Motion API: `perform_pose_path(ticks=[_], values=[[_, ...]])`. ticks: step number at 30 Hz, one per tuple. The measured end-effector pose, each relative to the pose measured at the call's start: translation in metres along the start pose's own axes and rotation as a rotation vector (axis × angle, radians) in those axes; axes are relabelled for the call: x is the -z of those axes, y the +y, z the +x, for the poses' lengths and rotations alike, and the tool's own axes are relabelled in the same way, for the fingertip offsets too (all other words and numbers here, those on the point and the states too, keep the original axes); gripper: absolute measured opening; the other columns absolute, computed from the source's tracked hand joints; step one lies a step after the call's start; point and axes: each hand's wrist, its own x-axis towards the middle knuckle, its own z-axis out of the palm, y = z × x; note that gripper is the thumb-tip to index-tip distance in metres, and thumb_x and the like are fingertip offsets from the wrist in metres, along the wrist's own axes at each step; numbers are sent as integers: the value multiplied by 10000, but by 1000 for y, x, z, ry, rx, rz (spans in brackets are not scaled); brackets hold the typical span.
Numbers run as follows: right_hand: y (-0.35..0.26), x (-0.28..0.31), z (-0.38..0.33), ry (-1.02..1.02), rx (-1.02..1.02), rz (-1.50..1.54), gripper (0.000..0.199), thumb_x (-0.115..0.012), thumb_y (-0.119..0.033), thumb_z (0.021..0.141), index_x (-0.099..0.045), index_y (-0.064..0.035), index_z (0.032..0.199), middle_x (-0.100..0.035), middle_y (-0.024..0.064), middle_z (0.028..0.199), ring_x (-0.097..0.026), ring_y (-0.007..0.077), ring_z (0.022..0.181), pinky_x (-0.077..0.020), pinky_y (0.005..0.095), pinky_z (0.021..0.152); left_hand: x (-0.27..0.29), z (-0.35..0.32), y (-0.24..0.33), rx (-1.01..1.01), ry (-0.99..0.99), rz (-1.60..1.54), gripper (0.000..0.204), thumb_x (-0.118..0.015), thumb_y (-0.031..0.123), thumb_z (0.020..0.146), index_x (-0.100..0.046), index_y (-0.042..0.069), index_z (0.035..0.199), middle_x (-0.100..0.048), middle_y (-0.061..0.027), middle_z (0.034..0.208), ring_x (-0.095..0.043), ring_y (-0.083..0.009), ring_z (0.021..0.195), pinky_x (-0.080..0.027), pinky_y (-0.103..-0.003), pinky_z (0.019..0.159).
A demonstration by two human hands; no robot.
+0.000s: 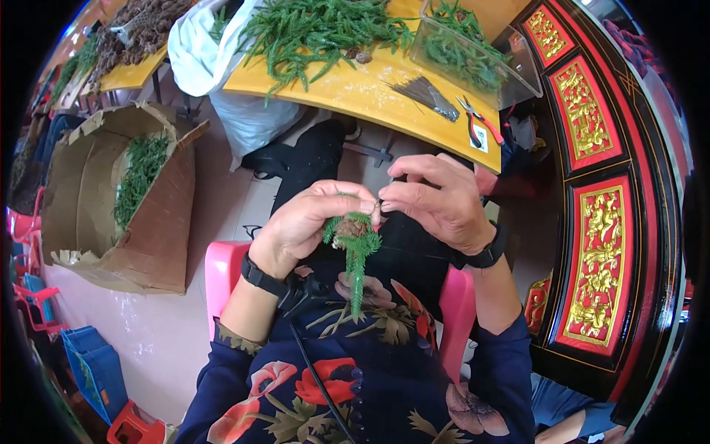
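Above my lap, my left hand [303, 222] is closed around the top of an artificial pine sprig [357, 274], pinching it between thumb and fingers. The green needles hang downward, and a brown pinecone [350, 228] sits among them just below the fingers. Close beside it, my right hand [444, 203] has its thumb and fingertips pressed together at the sprig's stem end, almost meeting the left fingertips. Whatever thin piece those right fingers grip is too small to make out.
On the yellow table [355, 95] ahead lie a heap of green sprigs [318, 33], a bundle of thin wires [425, 96], red-handled pliers [477, 122] and a clear bin [510, 85] of greenery. A cardboard box [155, 237] stands left; carved red-and-gold panels [595, 259] rise on the right.
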Motion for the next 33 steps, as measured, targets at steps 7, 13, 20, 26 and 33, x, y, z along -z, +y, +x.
perform_pose_path(ticks=[7, 13, 20, 26, 33], values=[[-3, -5, -7, -123, -260, 51, 174, -710, -48, 726, -657, -64, 891, -614, 65, 918, -583, 210, 724, -457, 283, 636, -23, -9, 9, -157, 174, 541, 112, -596, 84, 819, -653, -11, 800, -626, -29, 798, -570, -87, 721, -443, -218, 682], [-9, -6, -8, 143, -201, 159, 209, -709, -37, 705, -656, -70, 905, -612, 62, 908, -565, 194, 698, -446, 289, 635, -17, -4, 3, -191, 213, 365, 136, -580, 104, 826, -644, -10, 790, -623, -34, 789, -575, -97, 720, -458, -231, 698], [-4, -8, -8, 162, 122, -144, 210, -723, -65, 701, -659, -83, 900, -611, 57, 891, -553, 183, 687, -438, 296, 612, -12, -4, 2, -60, 49, -39, 146, -568, 112, 846, -644, -6, 807, -637, -40, 805, -597, -120, 715, -459, -218, 714], [-5, -8, -2, 47, -11, -65, 200, -729, -68, 691, -648, -81, 873, -594, 49, 843, -549, 174, 674, -427, 297, 592, -14, -4, 1, -119, 130, 224, 150, -560, 113, 840, -644, -8, 807, -638, -35, 793, -590, -130, 689, -450, -211, 706], [-13, -10, -6, 108, -345, 212, 192, -720, -74, 698, -645, -76, 875, -586, 47, 855, -539, 179, 658, -429, 298, 614, -18, -5, 1, -271, 241, 563, 149, -556, 112, 835, -640, -6, 801, -630, -36, 756, -582, -116, 679, -453, -215, 702]])
